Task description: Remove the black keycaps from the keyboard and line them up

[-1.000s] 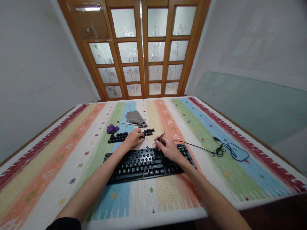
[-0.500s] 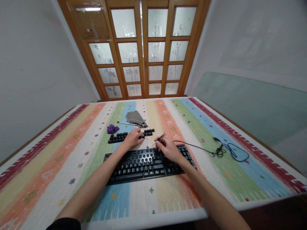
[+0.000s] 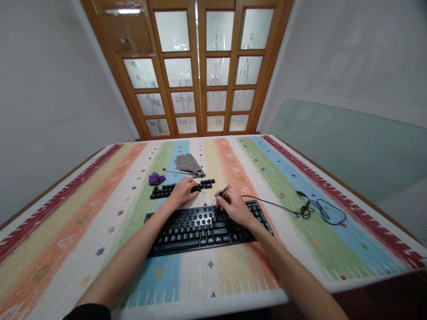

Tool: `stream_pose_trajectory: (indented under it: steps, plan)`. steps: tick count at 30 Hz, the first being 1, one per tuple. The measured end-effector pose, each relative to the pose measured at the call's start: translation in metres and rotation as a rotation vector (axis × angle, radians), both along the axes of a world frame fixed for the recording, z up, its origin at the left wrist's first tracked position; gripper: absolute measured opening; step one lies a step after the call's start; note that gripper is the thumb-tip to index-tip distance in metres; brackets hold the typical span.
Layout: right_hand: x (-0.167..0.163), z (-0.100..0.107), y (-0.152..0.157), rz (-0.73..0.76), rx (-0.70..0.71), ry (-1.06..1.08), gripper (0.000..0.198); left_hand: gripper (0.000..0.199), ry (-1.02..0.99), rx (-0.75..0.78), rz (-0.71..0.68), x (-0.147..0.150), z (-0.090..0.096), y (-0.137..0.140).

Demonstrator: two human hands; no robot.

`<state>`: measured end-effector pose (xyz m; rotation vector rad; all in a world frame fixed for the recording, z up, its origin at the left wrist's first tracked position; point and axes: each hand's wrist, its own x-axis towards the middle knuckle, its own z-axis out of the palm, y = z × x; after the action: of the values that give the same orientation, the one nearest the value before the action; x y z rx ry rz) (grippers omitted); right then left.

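A black keyboard [image 3: 190,231] lies in front of me, its upper rows stripped to bare key mounts and its lower keys still capped. Loose black keycaps [image 3: 162,191] stand in rows just beyond it. My left hand [image 3: 183,192] reaches over these rows, fingers curled and pinching at a dark keycap [image 3: 196,188]; the fingertips are partly hidden. Above the keyboard's upper right, my right hand [image 3: 232,206] grips a slim keycap puller [image 3: 226,190], with thin wires sticking out at the left of the fingers.
A purple cloth [image 3: 156,178] and a grey cloth [image 3: 189,164] lie behind the keycaps, with a thin brush [image 3: 173,171] beside the grey one. The keyboard's cable [image 3: 305,210] is looped on the striped tablecloth [image 3: 133,249] at right. Wooden glazed doors [image 3: 200,80] stand beyond the table.
My left hand has shifted very slightly back to the left, so more of the keycap by its fingertips shows. My right hand and the keyboard stay put.
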<state>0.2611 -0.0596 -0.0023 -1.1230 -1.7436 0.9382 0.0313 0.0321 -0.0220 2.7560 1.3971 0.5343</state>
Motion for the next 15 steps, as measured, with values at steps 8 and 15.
stream_pose_trajectory:
  steps: [8,15]
  plan:
    - [-0.0008,0.0002,-0.0003,-0.004,0.011,-0.021,0.016,0.016,0.027,-0.019,0.013,-0.0044,0.0001,0.0007]
    - [-0.0014,0.0010,-0.0016,-0.012,0.015,-0.032,0.015,0.015,0.031,-0.019,0.006,-0.0032,-0.0020,0.0035]
